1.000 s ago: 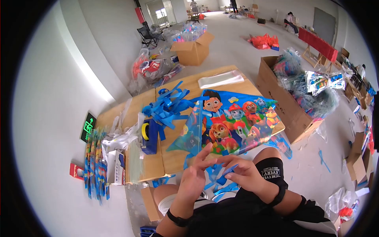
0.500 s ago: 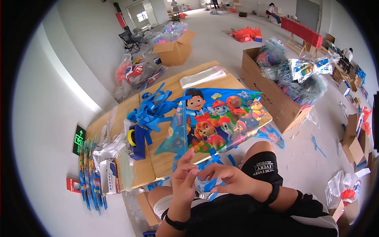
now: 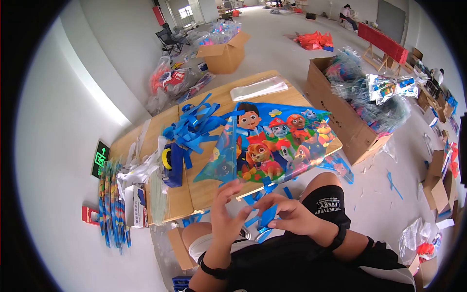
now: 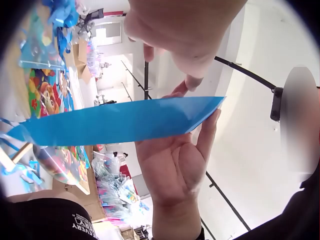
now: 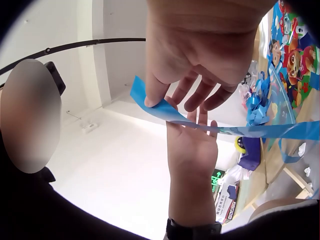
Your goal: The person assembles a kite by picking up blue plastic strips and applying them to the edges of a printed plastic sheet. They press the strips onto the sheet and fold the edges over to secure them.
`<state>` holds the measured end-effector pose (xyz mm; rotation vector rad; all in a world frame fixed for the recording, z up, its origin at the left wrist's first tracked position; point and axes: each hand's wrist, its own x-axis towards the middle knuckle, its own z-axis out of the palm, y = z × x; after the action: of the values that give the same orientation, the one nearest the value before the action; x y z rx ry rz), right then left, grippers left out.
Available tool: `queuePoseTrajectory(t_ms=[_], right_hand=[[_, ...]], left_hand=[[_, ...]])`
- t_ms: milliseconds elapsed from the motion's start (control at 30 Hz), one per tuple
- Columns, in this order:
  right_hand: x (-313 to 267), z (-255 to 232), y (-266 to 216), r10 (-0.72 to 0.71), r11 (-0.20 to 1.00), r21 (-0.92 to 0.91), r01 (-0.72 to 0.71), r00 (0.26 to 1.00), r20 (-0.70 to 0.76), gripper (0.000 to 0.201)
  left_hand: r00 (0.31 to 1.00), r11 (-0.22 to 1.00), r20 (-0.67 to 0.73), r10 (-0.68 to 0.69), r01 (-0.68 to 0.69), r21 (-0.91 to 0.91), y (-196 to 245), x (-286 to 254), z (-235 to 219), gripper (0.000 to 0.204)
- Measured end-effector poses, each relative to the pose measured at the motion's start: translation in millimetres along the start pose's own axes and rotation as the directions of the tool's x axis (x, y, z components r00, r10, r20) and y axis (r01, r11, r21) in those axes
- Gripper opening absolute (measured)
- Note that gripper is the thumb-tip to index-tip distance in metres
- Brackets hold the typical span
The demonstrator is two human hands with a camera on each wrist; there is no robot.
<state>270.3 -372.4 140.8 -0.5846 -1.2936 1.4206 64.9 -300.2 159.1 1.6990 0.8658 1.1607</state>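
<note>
My right hand (image 3: 299, 221) pinches a flat blue plastic strip (image 3: 267, 215) near its end, thumb against fingers. In the right wrist view the strip's pointed end (image 5: 137, 89) sticks out past the thumb, and the rest runs off towards the table. My left hand (image 3: 226, 216) is raised just left of it, fingers spread and loosely bent, with nothing in its grasp. The left wrist view shows the strip (image 4: 115, 122) stretched broad and flat below that hand. A kite-like blue sheet (image 3: 262, 151) printed with cartoon dogs and a boy lies on the table beyond both hands.
On the wooden table (image 3: 214, 194) are a heap of blue strips (image 3: 194, 124), a tape dispenser (image 3: 173, 165) and a white sheet stack (image 3: 258, 88). Rolled printed bundles (image 3: 113, 204) lean at the left. A large cardboard box (image 3: 335, 117) full of wrapped goods stands at the right.
My left hand has drawn its fingers away from the right hand's fingertips and opened out. The right hand keeps the strip, which now shows more broadly. The head view has shifted about.
</note>
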Motion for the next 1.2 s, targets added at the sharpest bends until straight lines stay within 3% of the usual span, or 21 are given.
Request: queuePoseTrajectory(t_ms=[33, 267, 367, 400, 467, 533, 567, 600, 633, 667, 700, 733, 767, 833, 967, 1000, 1067, 1167, 1200], right_hand=[[0.3, -1.5, -0.1, -0.014, 0.999, -0.031, 0.014, 1.0, 0.004, 0.012], [-1.7, -3.2, -1.2, 0.024, 0.999, -0.038, -0.024, 1.0, 0.007, 0.013], [-2.0, -9.4, 5.8, 0.004, 0.991, -0.13, 0.006, 0.997, 0.076, 0.012], [-2.6, -9.0, 5.2, 0.005, 0.991, -0.131, 0.005, 0.997, 0.075, 0.012], [-5.0, -7.0, 3.9, 0.158, 0.986, 0.063, -0.156, 0.987, -0.023, 0.013], [-10.6, -14.4, 17.9, 0.231, 0.972, 0.067, -0.224, 0.967, -0.112, 0.012], [-11.6, -15.1, 20.3, 0.301, 0.954, 0.077, -0.291, 0.933, -0.199, 0.012], [-13.2, -14.0, 20.5, 0.302, 0.953, 0.08, -0.292, 0.931, -0.203, 0.012], [-13.4, -11.7, 18.6, 0.319, 0.946, 0.024, -0.323, 0.915, -0.247, 0.011], [-12.9, -9.0, 15.7, 0.334, 0.933, -0.029, -0.358, 0.896, -0.292, 0.015], [-12.3, -7.5, 13.9, 0.337, 0.933, -0.026, -0.36, 0.894, -0.294, 0.015], [-11.3, -6.2, 12.0, 0.281, 0.933, -0.144, -0.329, 0.919, -0.277, 0.016], [-10.4, -4.8, 9.6, 0.226, 0.92, -0.261, -0.292, 0.941, -0.253, 0.018], [-7.3, -2.6, -1.5, 0.247, 0.9, -0.31, -0.307, 0.944, -0.219, 0.016], [-6.2, 1.9, -8.1, 0.298, 0.834, -0.408, -0.37, 0.926, -0.232, 0.015], [-6.3, 2.0, -6.1, 0.297, 0.834, -0.408, -0.372, 0.925, -0.235, 0.015], [-7.0, 1.1, 0.5, 0.365, 0.899, -0.143, -0.414, 0.888, -0.279, 0.014], [-8.6, -2.7, 3.8, 0.317, 0.904, -0.168, -0.394, 0.88, -0.354, 0.016], [-9.1, -4.8, 5.6, 0.318, 0.905, -0.165, -0.392, 0.881, -0.351, 0.016]], left_hand=[[0.996, 0.998, 0.064, -0.066, 0.067, -0.012, -3.5, -1.4, -4.3, 0.046], [0.986, 0.992, 0.12, -0.119, 0.123, -0.027, 0.9, -2.1, -3.2, 0.026], [0.981, 0.974, 0.133, -0.143, 0.163, -0.159, -9.7, -2.0, -0.8, 0.02], [0.983, 0.952, 0.09, -0.159, 0.177, -0.248, -10.2, -1.8, -0.6, 0.018], [0.983, 0.923, 0.051, -0.179, 0.186, -0.337, -8.5, 0.4, -1.3, 0.017], [0.934, 0.774, -0.158, -0.321, 0.163, -0.611, -0.3, 7.5, -5.8, 0.022], [0.933, 0.774, -0.155, -0.323, 0.166, -0.611, 4.2, 10.2, -10.0, 0.022], [0.96, 0.857, -0.144, -0.238, 0.138, -0.496, 8.9, 12.9, -15.3, 0.032], [0.981, 0.922, -0.121, -0.153, 0.098, -0.374, 10.8, 14.2, -17.6, 0.042], [0.981, 0.922, -0.118, -0.156, 0.102, -0.374, 8.5, 13.3, -16.5, 0.042], [0.998, 0.949, 0.011, -0.061, 0.061, -0.309, 4.6, 11.6, -14.7, 0.054], [0.989, 0.968, 0.146, 0.027, 0.01, -0.25, 2.2, 9.3, -12.6, 0.065], [0.989, 0.968, 0.149, 0.023, 0.015, -0.249, 3.3, 6.2, -7.3, 0.065], [0.974, 0.973, 0.193, -0.121, 0.155, -0.173, 6.9, 1.1, 5.3, 0.079], [0.955, 0.959, 0.244, -0.17, 0.218, -0.183, -1.8, -0.8, 8.6, 0.081], [0.951, 0.949, 0.246, -0.187, 0.239, -0.204, -1.8, -1.2, 9.2, 0.082], [0.947, 0.938, 0.25, -0.204, 0.262, -0.226, 0.1, -1.8, 10.3, 0.082], [0.961, 0.934, 0.223, -0.165, 0.225, -0.279, 0.5, -3.0, 8.1, 0.07], [0.973, 0.965, 0.194, -0.122, 0.162, -0.204, -6.1, -3.4, 3.2, 0.057]])
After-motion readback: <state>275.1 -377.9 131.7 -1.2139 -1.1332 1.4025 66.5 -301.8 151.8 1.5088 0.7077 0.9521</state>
